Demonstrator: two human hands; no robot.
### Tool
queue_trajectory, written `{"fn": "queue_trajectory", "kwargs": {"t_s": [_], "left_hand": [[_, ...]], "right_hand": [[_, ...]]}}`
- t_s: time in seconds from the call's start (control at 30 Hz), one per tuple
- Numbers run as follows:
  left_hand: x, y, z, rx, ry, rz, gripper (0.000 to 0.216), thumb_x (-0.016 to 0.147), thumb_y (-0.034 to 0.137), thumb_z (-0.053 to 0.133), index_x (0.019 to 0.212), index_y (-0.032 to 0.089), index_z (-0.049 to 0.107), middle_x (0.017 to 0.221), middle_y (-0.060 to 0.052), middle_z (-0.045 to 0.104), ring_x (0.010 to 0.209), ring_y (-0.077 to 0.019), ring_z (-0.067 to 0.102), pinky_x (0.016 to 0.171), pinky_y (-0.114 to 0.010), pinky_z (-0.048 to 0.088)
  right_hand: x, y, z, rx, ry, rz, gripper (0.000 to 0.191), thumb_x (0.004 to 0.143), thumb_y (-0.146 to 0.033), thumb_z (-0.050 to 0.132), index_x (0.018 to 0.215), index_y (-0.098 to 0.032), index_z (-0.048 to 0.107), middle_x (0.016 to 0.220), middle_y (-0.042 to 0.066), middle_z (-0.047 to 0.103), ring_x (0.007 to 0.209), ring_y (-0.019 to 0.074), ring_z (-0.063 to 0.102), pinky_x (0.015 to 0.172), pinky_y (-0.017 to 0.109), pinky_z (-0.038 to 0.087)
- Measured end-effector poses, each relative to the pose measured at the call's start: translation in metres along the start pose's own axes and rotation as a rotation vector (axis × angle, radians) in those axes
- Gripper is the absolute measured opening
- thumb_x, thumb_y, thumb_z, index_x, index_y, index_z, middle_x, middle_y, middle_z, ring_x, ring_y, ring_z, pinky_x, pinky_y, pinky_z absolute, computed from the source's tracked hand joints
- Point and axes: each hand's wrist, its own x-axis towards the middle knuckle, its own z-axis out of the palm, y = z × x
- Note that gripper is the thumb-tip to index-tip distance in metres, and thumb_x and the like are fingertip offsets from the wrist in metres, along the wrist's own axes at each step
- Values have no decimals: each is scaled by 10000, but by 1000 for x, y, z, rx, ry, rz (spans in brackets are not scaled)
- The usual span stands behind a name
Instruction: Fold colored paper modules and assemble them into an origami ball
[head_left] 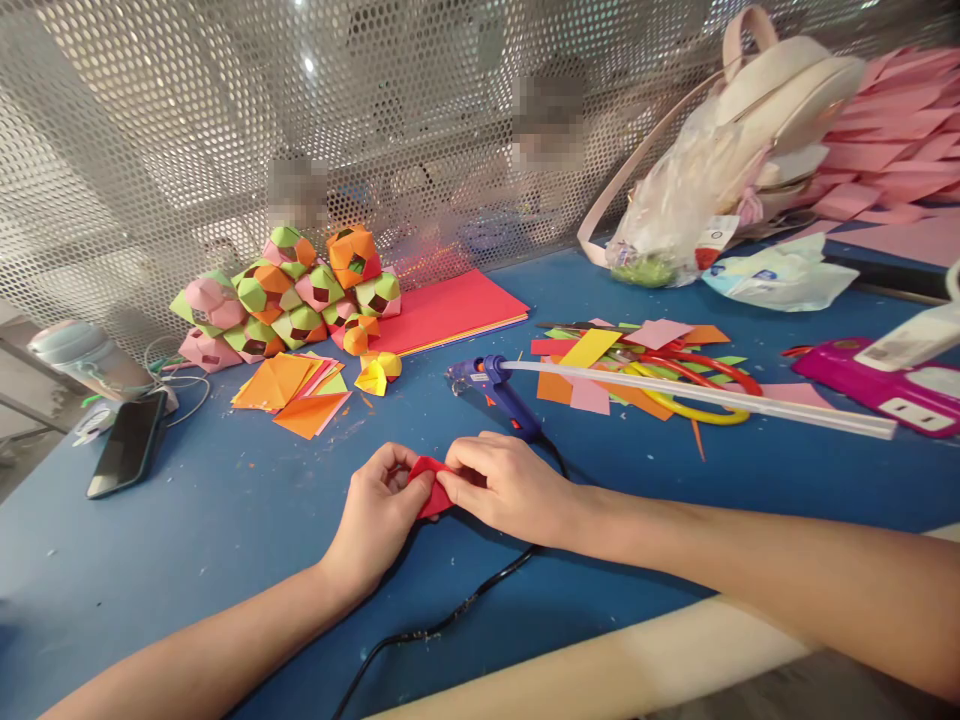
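Note:
A small folded piece of red paper (pixel 433 488) is pinched between my two hands over the blue table (pixel 247 570). My left hand (pixel 382 510) grips its left side, thumb on top. On its right side, the thumb and fingers of my right hand (pixel 510 485) are pressed together. Part of the paper is hidden under the fingers. Just beyond my right hand lies a blue glue gun (pixel 506 395) with a long white glue stick (pixel 697 395) in its back. Left of it sit a small yellow folded paper piece (pixel 373 378) and a stack of orange and pink paper squares (pixel 289 385).
Folded paper balls (pixel 300 300) are piled by the perforated metal screen (pixel 420 120). Red sheets (pixel 457 305), paper scraps with scissors (pixel 739 375), a magenta power strip (pixel 847 385) and a backpack (pixel 795 90) stand around. A phone (pixel 129 445) lies left; a black cord (pixel 450 620) crosses in front.

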Motion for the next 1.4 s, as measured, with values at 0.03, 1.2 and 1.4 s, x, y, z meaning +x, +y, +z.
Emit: {"fn": "queue_trajectory", "kwargs": {"t_s": [0.03, 1.2, 1.4], "left_hand": [[0, 1, 0, 9, -8, -3, 132, 742, 252, 604, 723, 176, 498, 591, 55, 562, 537, -94, 541, 527, -202, 439], [0, -1, -2, 64, 78, 59, 98, 682, 110, 529, 685, 181, 461, 643, 65, 489, 571, -67, 425, 516, -172, 349], [-1, 1, -4, 77, 84, 44, 84, 683, 109, 499, 709, 182, 467, 644, 63, 491, 568, -72, 414, 510, -176, 335]], "right_hand": [[0, 0, -1, 24, 4, -15, 131, 835, -205, 535, 706, -181, 528, 648, -10, 572, 595, 126, 494, 604, 258, 374], [1, -5, -1, 62, -43, -22, 139, 803, -185, 539, 685, -196, 467, 647, -21, 560, 597, 124, 467, 621, 254, 368], [2, -4, -2, 61, 11, -59, 197, 838, -169, 472, 646, -193, 434, 601, -29, 542, 550, 109, 447, 611, 253, 351]]}}
